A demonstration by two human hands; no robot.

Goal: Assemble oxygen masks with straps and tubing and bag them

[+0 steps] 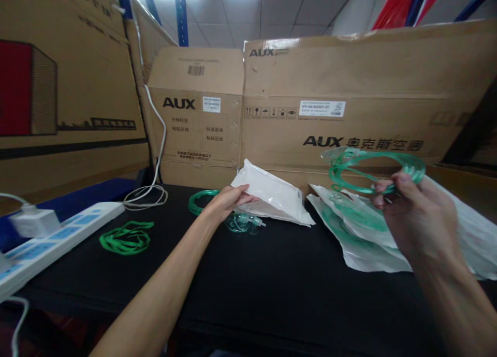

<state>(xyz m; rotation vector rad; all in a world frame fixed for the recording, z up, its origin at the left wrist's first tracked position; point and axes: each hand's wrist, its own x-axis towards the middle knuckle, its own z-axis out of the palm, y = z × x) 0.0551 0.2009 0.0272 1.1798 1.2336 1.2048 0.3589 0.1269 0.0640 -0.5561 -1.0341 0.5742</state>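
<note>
My right hand (421, 212) is raised at the right, its fingers closed on a coil of green tubing (365, 158) with a clear mask-like plastic piece at its left end. Beneath it lie white-and-clear packets (357, 238) with green contents showing through. My left hand (229, 199) pinches the near left edge of a white packet (272, 189), which is tilted up at the back of the black table. Under and beside that hand, another green tubing coil (200, 202) rests on the table, with clear plastic connectors (246, 221) close by.
A bundle of green cord (126, 238) lies on the black table (272, 289). At the left are a white power strip (77, 233), a plugged-in adapter (34, 221) and a white cable (159, 145). Cardboard boxes (198, 139) wall off the back and left.
</note>
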